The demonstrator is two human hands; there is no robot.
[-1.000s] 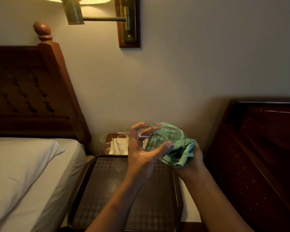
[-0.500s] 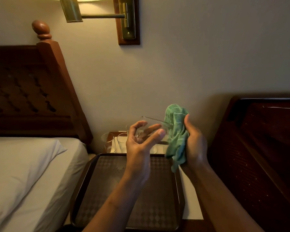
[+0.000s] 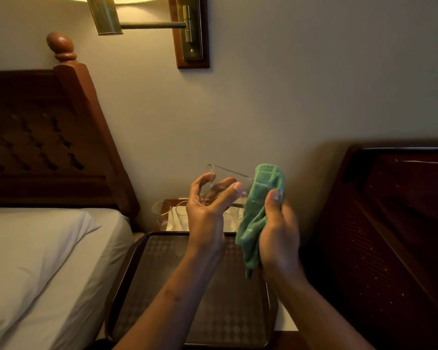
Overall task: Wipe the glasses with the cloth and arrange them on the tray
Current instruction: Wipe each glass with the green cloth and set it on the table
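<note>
Bedside table (image 3: 286, 321) bearing patterned tray (image 3: 126, 261), glasses (image 3: 162, 214) behind.

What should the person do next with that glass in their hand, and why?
Probably lower the glass onto the tray. The left hand holds it tilted above the tray, the right hand grips the green cloth beside it rather than around it, and no glass stands on the part of the tray in view.

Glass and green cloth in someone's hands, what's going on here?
A person is wiping drinking glasses. The left hand holds a clear glass tilted in the air above a brown tray, and the right hand grips a green cloth right beside the glass. Several more glasses stand behind the tray, not on it.
</note>
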